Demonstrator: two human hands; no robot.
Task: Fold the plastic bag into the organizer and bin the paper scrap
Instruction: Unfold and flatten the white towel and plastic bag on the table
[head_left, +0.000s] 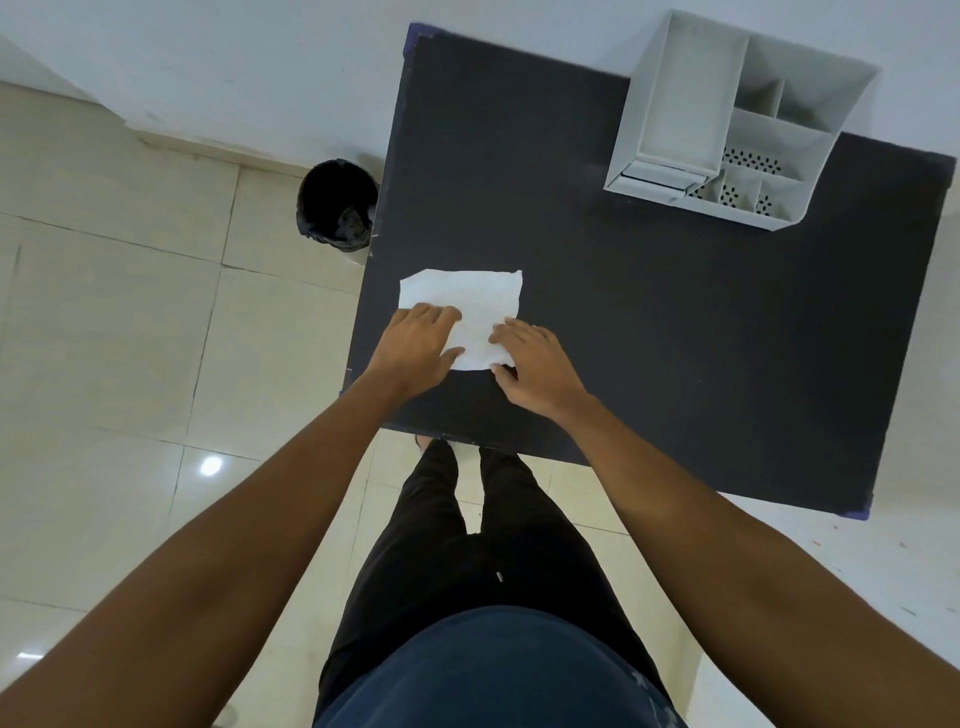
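Note:
A white plastic bag (462, 296) lies flat on the dark table (649, 312), near its front left corner. My left hand (415, 348) rests palm down on the bag's near left part, fingers flat on top. At the bag's near right corner, my right hand (535, 364) has its fingers on top and its thumb at the edge, pinching it. The white organizer (737, 119) with several compartments stands at the table's back right, apart from the bag. I see no paper scrap.
A round bin with a black liner (337, 205) stands on the tiled floor just left of the table's left edge. A pale wall runs behind the table. My legs are at the table's front edge.

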